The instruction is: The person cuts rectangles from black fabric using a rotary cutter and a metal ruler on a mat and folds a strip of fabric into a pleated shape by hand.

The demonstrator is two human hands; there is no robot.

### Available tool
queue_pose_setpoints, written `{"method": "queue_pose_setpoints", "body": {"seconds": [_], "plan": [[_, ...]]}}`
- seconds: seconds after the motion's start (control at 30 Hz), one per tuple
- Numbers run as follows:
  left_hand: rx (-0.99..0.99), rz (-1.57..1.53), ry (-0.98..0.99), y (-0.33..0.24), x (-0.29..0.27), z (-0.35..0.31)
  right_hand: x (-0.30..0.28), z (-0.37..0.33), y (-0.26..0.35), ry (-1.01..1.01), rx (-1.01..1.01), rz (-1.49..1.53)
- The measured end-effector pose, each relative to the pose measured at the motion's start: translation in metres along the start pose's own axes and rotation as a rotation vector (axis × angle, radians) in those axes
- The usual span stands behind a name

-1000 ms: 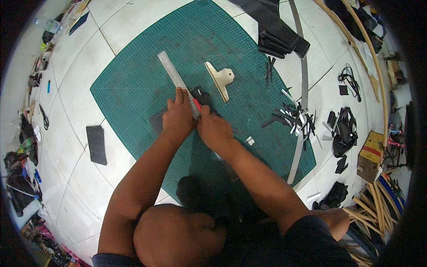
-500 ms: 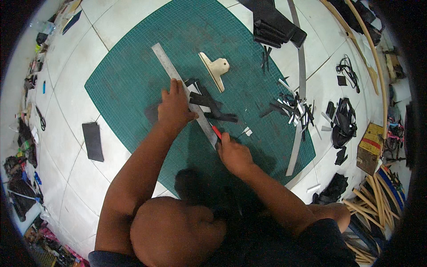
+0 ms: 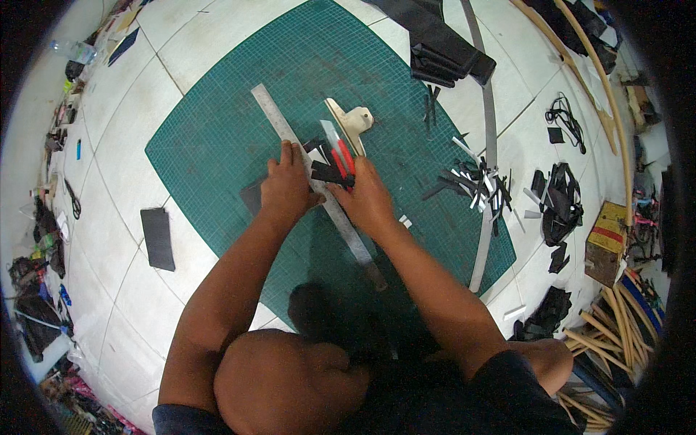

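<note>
Cutter [image 3: 344, 154] angled past your planted left hand

With 12 o'clock straight ahead of you, your left hand [image 3: 284, 185] bears down on the steel ruler [image 3: 341, 225], which runs from 11 o'clock to 5 o'clock across the green mat [image 3: 203, 167]. Its first two fingers lie pressed together, pointing toward 12; the thumb is spread out toward 4, by the ruler's edge. Your right hand [image 3: 368, 199], just beside the ruler, has its fingers closed around the cutter; the pale end, which looks like the blade, points toward 11. Black strips [image 3: 330, 172] lie between your hands, at the left hand's 2 to 3 o'clock; whether your right thumb pinches one, you cannot tell from this view.

The likeliest trouble is a nick: the cutter sits near the left fingertips, and a sweep toward 9 would bring the blade end to them. The ruler could also pivot, since your left hand bears on its middle and its 5 o'clock end is unheld. The metal clip [image 3: 351, 123], near the cutter at your right hand's 12, could snag the tool if you swing wide. Loose strips creeping beneath the ruler might tilt it and spoil a straight edge.
</note>
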State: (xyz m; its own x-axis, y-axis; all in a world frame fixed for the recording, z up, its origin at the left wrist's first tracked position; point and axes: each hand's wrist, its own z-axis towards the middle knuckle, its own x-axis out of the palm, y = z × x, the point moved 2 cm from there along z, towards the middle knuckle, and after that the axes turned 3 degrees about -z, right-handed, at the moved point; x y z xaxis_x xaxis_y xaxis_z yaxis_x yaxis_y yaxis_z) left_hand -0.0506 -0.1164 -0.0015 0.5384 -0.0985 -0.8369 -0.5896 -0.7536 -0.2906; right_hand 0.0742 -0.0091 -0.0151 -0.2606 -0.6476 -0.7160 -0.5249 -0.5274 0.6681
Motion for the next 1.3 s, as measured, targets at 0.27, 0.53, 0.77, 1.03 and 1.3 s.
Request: {"method": "queue_pose_setpoints", "body": {"seconds": [0.27, 0.53, 0.77, 1.03, 1.3], "plan": [[-0.009, -0.009, -0.007, 0.011, 0.011, 0.001, -0.003, -0.002, -0.025, 0.069, 0.202, 0.047], [-0.061, -0.053, 0.055, 0.006, 0.003, 0.0, -0.031, -0.039, -0.066, -0.297, -0.009, -0.11], [-0.016, -0.065, -0.049, 0.006, 0.007, -0.003, 0.005, -0.071, -0.018, 0.027, 0.2, 0.143], [-0.025, 0.013, -0.014, 0.004, 0.007, -0.001, 0.012, -0.028, 0.022, 0.269, 0.05, -0.261], [-0.034, 0.096, 0.031, 0.003, 0.004, 0.002, 0.032, -0.007, 0.014, 0.216, -0.037, -0.238]]}}
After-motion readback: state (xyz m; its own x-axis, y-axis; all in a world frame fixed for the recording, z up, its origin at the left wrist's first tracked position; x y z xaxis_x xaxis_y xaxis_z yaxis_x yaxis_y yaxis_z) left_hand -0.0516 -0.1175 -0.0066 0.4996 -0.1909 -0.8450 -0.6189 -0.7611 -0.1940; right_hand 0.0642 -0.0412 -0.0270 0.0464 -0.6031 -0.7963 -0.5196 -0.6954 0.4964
